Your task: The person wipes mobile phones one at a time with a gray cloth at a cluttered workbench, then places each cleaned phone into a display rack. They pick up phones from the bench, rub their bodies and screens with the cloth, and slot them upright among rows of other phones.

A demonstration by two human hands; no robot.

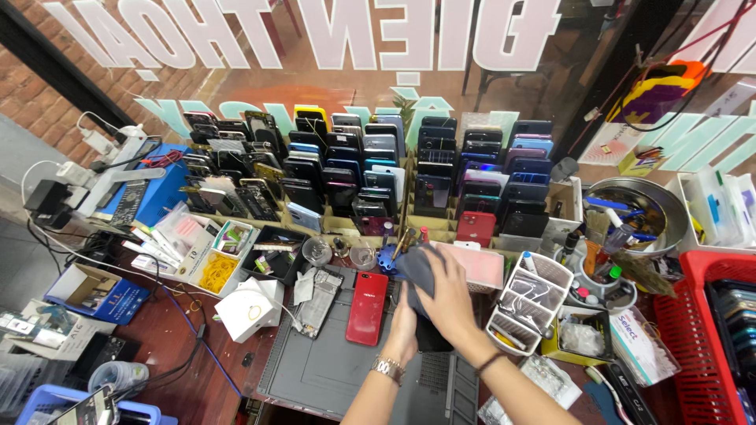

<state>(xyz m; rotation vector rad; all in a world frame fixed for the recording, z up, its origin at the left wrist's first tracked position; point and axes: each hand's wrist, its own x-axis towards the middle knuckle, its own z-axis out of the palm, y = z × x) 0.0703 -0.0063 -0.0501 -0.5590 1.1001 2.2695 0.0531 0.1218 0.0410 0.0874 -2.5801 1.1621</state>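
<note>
My right hand [450, 297] presses a dark grey cloth [417, 271] onto something held over the grey work mat [331, 370]. Under it, my left hand [403, 329], with a metal watch on the wrist, grips a dark flat object, apparently a phone, mostly hidden by the cloth and fingers. A red phone [367, 308] lies face down on the mat just left of my hands. Beside it rests an opened phone frame [318, 303] with its insides showing.
Racks of several upright phones [370, 169] fill the back of the bench. A pink box [476, 266], a white wire tool holder [524, 303], a metal bowl of tools [638, 212] and a red basket [709, 338] stand right. Small parts boxes [216, 260] and cables sit left.
</note>
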